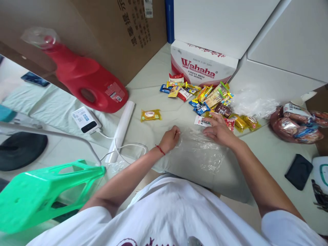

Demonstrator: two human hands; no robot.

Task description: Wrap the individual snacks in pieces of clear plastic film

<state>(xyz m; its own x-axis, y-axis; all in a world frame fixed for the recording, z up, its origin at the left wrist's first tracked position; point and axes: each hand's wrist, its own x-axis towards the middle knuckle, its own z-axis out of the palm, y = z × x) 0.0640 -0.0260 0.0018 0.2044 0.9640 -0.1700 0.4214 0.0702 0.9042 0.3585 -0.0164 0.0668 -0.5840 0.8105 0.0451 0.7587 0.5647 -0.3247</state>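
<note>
A clear plastic bag (202, 150) lies flat on the pale surface in front of me. My left hand (169, 138) is closed on the bag's left edge, a red string round its wrist. My right hand (219, 130) rests on the bag's far right corner, fingers curled toward a white snack packet (202, 121). Just beyond lies a heap of small snack packets (205, 97) in yellow, blue and brown wrappers. One yellow packet (150, 115) lies apart to the left.
A Wahaha carton (202, 65) stands behind the heap. Left of it are a red detergent jug (87, 82), a white power bank (85, 119) with cable, a white roll (121, 130) and a green stool (46, 191). At the right lie a bag of packets (294, 124) and a black pouch (298, 171).
</note>
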